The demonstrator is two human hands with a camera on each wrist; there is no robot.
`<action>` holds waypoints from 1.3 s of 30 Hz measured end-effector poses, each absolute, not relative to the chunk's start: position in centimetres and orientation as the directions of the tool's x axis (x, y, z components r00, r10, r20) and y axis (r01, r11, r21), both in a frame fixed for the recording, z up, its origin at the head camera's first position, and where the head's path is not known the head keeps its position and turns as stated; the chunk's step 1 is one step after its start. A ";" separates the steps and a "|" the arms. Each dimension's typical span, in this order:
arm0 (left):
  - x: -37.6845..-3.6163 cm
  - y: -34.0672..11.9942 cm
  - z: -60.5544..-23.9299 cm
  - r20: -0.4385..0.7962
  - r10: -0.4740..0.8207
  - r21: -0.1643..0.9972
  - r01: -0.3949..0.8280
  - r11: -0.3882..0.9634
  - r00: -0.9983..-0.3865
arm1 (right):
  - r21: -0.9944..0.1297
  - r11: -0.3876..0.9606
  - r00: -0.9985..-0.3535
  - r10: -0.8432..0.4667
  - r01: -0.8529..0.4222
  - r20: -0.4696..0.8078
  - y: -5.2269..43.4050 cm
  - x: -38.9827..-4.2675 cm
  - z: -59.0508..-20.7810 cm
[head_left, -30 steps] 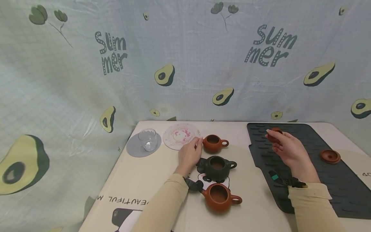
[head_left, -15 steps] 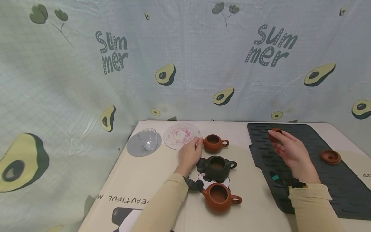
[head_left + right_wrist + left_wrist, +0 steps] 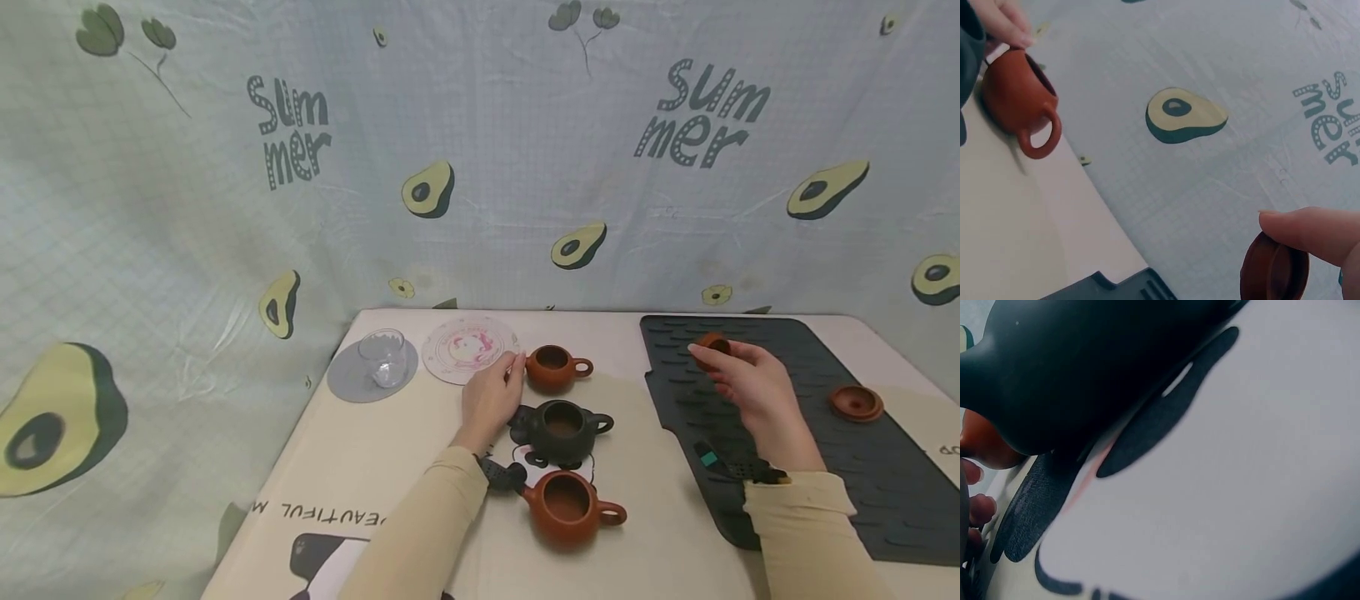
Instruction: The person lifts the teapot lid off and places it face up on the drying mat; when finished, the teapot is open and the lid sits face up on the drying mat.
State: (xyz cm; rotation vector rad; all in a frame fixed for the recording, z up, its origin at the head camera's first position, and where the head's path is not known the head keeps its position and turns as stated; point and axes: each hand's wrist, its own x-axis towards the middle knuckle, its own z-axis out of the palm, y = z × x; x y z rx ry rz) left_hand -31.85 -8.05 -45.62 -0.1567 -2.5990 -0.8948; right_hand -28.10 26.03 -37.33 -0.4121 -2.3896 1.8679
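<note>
1. Our right hand (image 3: 742, 379) is raised above the dark ribbed mat (image 3: 825, 467) and pinches a small brown teapot lid (image 3: 713, 345) between thumb and fingertips; the right wrist view shows the lid (image 3: 1274, 269) held on edge under a fingertip.
2. Our left hand (image 3: 491, 396) rests on the table (image 3: 390, 467) with its fingers stretched out, relaxed, their tips touching the spout side of the small brown teapot (image 3: 551, 369).
3. Just beside the left hand's wrist stands a dark teapot (image 3: 561, 427), and nearer to us than that, by the left sleeve, a larger brown teapot (image 3: 567, 506); all three pots stand lidless.
4. Beyond the left fingertips lies a round patterned coaster (image 3: 465, 348); farther left, a clear glass (image 3: 382, 360) stands on a grey coaster (image 3: 345, 387).
5. Well to the right of our right hand, a second brown lid (image 3: 856, 403) lies on the mat.
</note>
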 end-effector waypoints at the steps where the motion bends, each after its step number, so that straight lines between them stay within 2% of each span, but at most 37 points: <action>1: -31.9 -8.1 -45.6 0.395 -0.020 0.568 0.227 0.791 -0.918 | -0.955 0.244 -0.956 0.275 0.170 -0.100 26.0 -28.1 -37.3; 14: -32.0 -7.9 -45.4 0.384 -0.021 0.570 0.219 0.792 -0.923 | -0.867 0.464 -0.944 0.330 0.181 -0.021 25.9 -28.6 -38.6; 20: -32.1 -7.8 -45.4 0.391 -0.027 0.577 0.222 0.786 -0.920 | -0.790 0.588 -0.959 0.284 0.177 -0.003 26.1 -28.7 -39.2; 27: -32.2 -7.7 -45.4 0.378 -0.029 0.580 0.213 0.786 -0.925 | -0.670 0.729 -0.986 0.162 0.141 -0.031 26.7 -28.6 -39.1; 39: -32.1 -7.8 -45.3 0.375 -0.026 0.577 0.211 0.789 -0.927 | -0.590 0.796 -0.990 0.110 0.139 -0.085 27.1 -28.9 -39.2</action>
